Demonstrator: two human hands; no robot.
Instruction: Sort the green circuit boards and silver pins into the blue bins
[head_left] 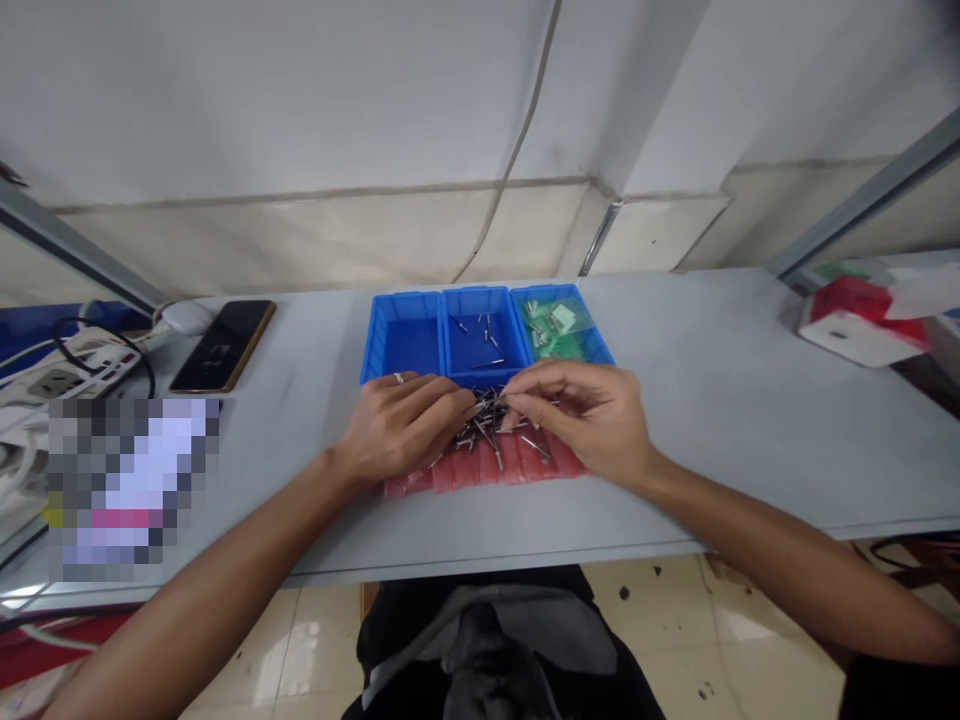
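Note:
A heap of slim metal pins (487, 430) lies on a red, ribbed plastic sheet (465, 468) near the table's front. At the heap's left side is my left hand (409, 420), a ring on one finger, its fingers bent and pressed together; their tips are hidden among the pins. From the right, my right hand (600, 415) pinches with thumb and forefinger over the heap, on what looks like a small metal pin. Just behind stand three joined blue bins: the left bin (405, 335) shows a bare floor, the middle bin (480, 325) has several pins, the right bin (589, 325) green bags with metal parts.
A phone (223, 345) lies at the left, beside a power strip (67, 380) with cables and a blurred-out patch. A red and white box (862, 320) sits at the far right. Metal posts rise at both sides, and a wall stands behind the table (720, 400).

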